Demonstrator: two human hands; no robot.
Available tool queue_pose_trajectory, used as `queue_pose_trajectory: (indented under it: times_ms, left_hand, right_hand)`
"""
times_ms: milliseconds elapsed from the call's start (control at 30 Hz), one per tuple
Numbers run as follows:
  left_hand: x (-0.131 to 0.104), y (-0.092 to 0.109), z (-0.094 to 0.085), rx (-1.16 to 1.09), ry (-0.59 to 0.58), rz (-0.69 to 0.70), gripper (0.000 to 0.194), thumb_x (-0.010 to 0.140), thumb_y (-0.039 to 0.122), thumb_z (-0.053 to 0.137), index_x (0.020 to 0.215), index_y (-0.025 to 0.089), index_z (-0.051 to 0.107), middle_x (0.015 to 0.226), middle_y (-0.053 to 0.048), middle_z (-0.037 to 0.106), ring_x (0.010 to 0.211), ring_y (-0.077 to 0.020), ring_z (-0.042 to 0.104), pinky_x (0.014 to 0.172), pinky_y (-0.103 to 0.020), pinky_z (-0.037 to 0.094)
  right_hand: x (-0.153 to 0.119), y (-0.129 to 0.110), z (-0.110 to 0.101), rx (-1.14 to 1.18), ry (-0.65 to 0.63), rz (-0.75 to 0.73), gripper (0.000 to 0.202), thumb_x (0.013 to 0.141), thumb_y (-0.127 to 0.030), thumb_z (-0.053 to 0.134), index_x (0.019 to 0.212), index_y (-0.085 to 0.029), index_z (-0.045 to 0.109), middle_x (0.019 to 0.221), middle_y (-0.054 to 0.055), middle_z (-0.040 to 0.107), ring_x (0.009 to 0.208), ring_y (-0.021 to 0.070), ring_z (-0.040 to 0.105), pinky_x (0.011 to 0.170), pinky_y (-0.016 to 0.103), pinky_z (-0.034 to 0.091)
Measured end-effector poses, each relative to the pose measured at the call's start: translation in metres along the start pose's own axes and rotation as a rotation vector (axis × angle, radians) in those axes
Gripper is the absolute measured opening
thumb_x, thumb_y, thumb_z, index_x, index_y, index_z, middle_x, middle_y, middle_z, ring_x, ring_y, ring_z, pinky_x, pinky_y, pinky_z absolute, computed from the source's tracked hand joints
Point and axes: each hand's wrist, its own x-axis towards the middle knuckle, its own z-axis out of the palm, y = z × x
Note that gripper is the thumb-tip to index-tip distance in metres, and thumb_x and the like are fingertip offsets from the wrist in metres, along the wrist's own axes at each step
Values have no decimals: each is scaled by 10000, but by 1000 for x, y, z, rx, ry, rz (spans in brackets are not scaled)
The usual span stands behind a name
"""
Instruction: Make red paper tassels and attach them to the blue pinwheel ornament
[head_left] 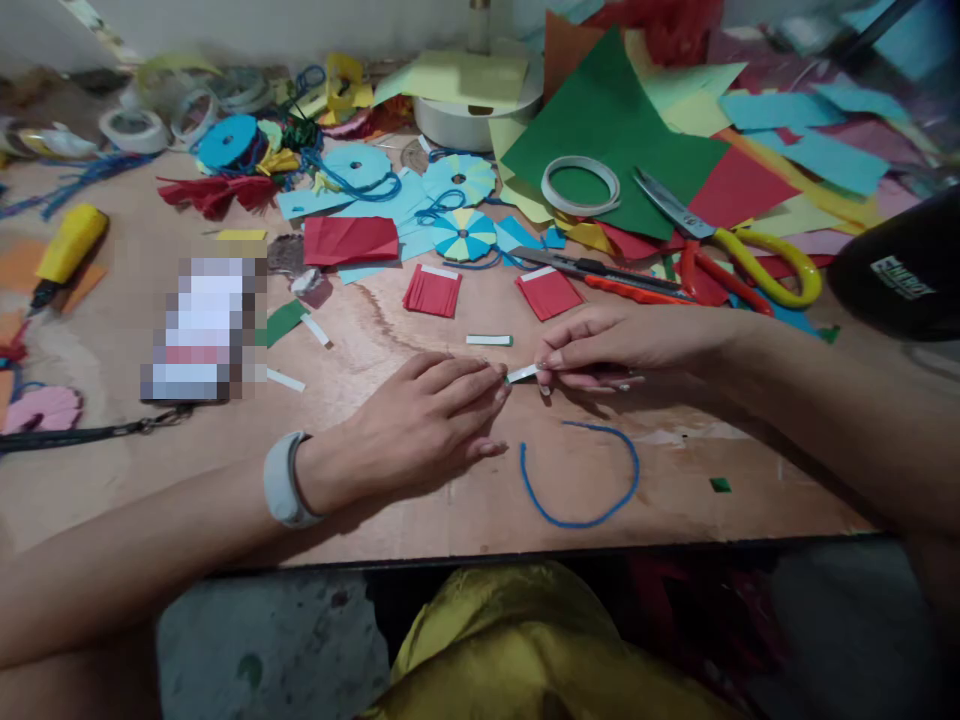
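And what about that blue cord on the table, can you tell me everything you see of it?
The blue cord is thin and looks like string or yarn. It lies loose on the wooden tabletop, curved into an open loop, its two ends apart. Neither the left hand nor the right hand touches it.

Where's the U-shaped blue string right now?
In the head view, the blue string lies on the table, right of centre, just below the right hand as pictured and near the table's front edge.
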Motion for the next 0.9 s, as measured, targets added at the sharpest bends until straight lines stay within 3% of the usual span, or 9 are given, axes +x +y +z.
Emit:
queue_pose_trajectory:
  times_ms: [900]
  left_hand:
    - [-1, 0, 1, 14, 10, -2, 483, 1050, 463, 479, 1369, 123, 605, 1412, -97, 646, 1291, -285, 587, 1061, -445, 483]
  right_hand:
    - [8, -1, -1, -106, 5, 87, 243, 969, -381, 561, 866, -174, 634, 515, -46, 539, 386, 69, 406, 384, 214, 261]
